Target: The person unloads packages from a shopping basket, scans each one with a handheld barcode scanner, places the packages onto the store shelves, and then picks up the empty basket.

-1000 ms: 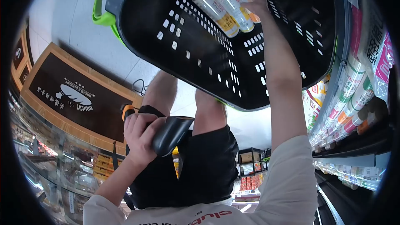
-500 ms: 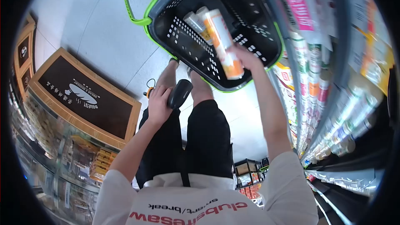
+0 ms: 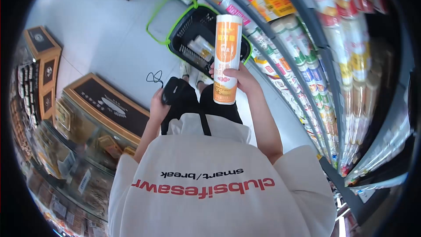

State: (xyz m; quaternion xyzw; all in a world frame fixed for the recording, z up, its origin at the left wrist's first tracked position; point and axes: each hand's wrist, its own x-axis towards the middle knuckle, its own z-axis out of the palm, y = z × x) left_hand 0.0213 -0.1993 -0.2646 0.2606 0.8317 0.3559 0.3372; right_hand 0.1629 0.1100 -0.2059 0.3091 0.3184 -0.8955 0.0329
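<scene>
An orange and white cylindrical pack of dried noodles is held upright by my right hand, the fingers wrapped round its lower half. Behind and partly hidden by it is a black shopping basket with a green rim. Inside the basket lie a few pale packs. My left hand is closed round a black handheld device, perhaps a scanner, with a thin dark cord loop beside it. The fingers of this hand are partly hidden.
Shelves of cylindrical packs run along my right side. On the left stands a wood-framed display case with packaged food below it. The basket's green handle leans out over the pale floor.
My right hand has lifted the noodle pack out of the basket and brought it closer to me. The view has shifted, and the basket now looks smaller and farther off. My left hand still holds the device.
</scene>
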